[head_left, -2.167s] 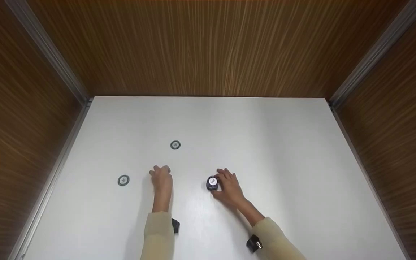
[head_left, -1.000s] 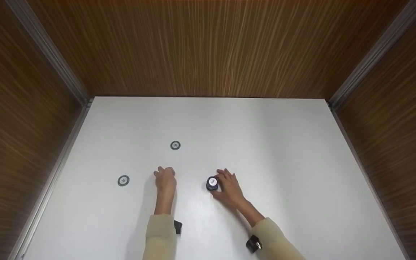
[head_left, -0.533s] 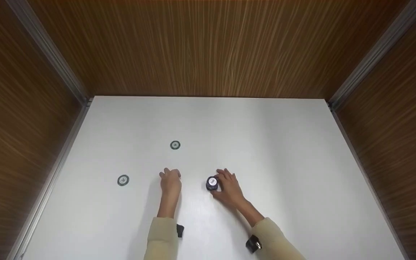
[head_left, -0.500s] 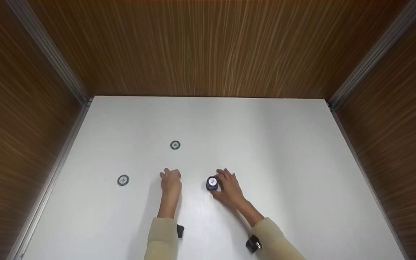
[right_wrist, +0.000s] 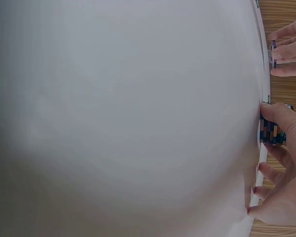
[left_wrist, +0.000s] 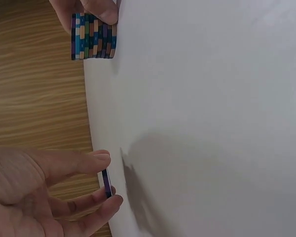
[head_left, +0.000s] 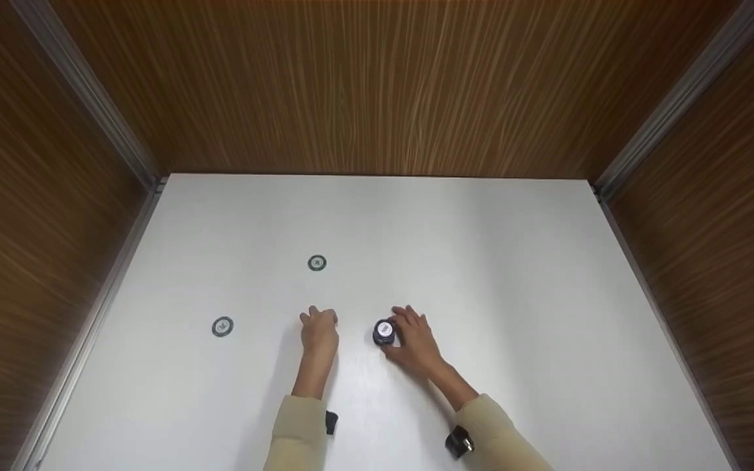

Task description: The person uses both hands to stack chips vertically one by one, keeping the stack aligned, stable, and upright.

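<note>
My left hand (head_left: pixel 320 333) pinches a single poker chip (left_wrist: pixel 107 182) between thumb and fingertips, held on edge just over the table. To its right, a stack of poker chips (head_left: pixel 383 330) stands upright with a white-centred chip on top. The thumb and fingers of my right hand (head_left: pixel 416 340) grip this stack from its right side. In the left wrist view the stack (left_wrist: pixel 93 37) shows mixed blue, green, purple and tan edges. The right wrist view shows the stack (right_wrist: pixel 274 131) held low at the tabletop, with the left hand's chip (right_wrist: pixel 274 54) a short way off.
Two dark-rimmed poker chips lie flat on the white table: a far chip (head_left: pixel 317 263) ahead of the left hand and a left chip (head_left: pixel 222 326). Brown wood-grain panels (head_left: pixel 377 85) wall in the back and both sides. Beige sleeves (head_left: pixel 298 432) cover both forearms.
My left hand has drifted right and slightly nearer, shrinking the gap to the stack. The right hand and the stack have stayed in place, as have the two flat chips.
</note>
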Demonstrator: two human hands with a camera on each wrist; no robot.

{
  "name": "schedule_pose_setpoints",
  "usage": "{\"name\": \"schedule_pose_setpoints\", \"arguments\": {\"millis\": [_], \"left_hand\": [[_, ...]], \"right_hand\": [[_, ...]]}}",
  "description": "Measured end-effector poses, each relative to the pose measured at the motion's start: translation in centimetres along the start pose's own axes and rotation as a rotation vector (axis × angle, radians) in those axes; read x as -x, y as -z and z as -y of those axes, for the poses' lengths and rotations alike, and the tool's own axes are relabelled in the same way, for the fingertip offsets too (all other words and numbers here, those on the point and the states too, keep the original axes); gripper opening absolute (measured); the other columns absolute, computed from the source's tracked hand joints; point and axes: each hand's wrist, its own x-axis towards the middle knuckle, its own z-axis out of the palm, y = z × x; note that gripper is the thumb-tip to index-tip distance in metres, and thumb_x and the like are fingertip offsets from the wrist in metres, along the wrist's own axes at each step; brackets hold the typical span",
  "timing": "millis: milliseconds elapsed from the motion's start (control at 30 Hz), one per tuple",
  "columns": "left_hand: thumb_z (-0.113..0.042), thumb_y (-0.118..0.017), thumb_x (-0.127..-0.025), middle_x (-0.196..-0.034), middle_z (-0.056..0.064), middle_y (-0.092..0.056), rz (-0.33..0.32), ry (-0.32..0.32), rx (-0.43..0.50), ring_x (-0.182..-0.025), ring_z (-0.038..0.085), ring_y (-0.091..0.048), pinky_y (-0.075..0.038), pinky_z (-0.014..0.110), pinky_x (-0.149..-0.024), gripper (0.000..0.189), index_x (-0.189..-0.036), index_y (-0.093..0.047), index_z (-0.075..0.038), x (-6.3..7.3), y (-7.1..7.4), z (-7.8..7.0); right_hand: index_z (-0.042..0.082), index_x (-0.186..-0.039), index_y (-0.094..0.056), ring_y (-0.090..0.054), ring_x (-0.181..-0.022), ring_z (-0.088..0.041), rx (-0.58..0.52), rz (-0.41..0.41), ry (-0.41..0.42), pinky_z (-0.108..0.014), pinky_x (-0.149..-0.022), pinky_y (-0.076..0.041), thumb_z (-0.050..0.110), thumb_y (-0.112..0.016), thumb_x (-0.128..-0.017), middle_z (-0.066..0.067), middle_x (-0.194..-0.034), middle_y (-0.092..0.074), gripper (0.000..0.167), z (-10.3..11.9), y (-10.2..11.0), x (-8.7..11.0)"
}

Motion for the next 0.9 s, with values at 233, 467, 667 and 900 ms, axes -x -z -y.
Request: {"name": "schedule_pose_setpoints", "arguments": {"millis": [233, 467, 667, 900], "left_hand": [[0.006, -0.061, -0.079, -0.102, 0.024, -0.054, -0.047, -0.088, -0.006, -0.099, 0.038, -0.050, -0.052, 0.033, -0.072, 0.015, -0.091, -0.068, 0.002, 0.7, -0.8, -1.2], [0.004, -0.061, -0.080, -0.101, 0.024, -0.055, -0.068, -0.129, 0.006, -0.097, 0.037, -0.051, -0.052, 0.033, -0.071, 0.012, -0.089, -0.068, 0.002, 1.2, -1.0, -2.2], [0.005, -0.063, -0.075, -0.086, 0.016, -0.053, -0.087, -0.178, -0.004, -0.084, 0.030, -0.050, -0.051, 0.033, -0.064, 0.010, -0.082, -0.068, 0.000, 1.3, -1.1, -2.7], [0.005, -0.066, -0.072, -0.084, 0.015, -0.052, -0.101, -0.218, -0.017, -0.083, 0.031, -0.050, -0.050, 0.034, -0.062, 0.011, -0.080, -0.068, -0.002, 1.7, -1.1, -3.5]], "right_hand": [[0.003, -0.113, -0.054, -0.028, -0.128, -0.041, 0.007, 0.003, 0.002, -0.059, -0.104, -0.014, 0.023, -0.076, -0.073, -0.017, -0.131, -0.044, 0.049, 0.1, 0.3, 0.0], [0.005, -0.115, -0.053, -0.026, -0.129, -0.039, 0.017, 0.033, -0.038, -0.056, -0.106, -0.012, 0.025, -0.075, -0.075, -0.015, -0.133, -0.042, 0.050, 0.0, 0.2, 0.0], [0.003, -0.112, -0.055, -0.027, -0.128, -0.041, -0.021, -0.004, -0.007, -0.058, -0.105, -0.013, 0.020, -0.076, -0.074, -0.018, -0.132, -0.043, 0.047, 0.1, 0.2, 0.1], [0.000, -0.110, -0.054, -0.028, -0.127, -0.042, -0.027, -0.042, 0.029, -0.057, -0.105, -0.013, 0.021, -0.074, -0.075, -0.020, -0.129, -0.044, 0.046, 0.1, 0.1, 0.3]]}}
